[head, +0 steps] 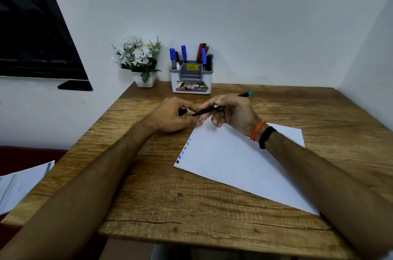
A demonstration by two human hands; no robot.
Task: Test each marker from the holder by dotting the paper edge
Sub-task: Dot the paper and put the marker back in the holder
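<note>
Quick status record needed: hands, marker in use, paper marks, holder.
left hand: holds a black cap
right hand: grips an uncapped marker with a teal end, tip toward the cap
paper: flat on the table, row of test dots along its left edge
holder: at the back of the table, several markers upright
next: hard to tell, capping or uncapping

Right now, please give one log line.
left hand: holds cap | right hand: holds marker | paper: dots on edge
</note>
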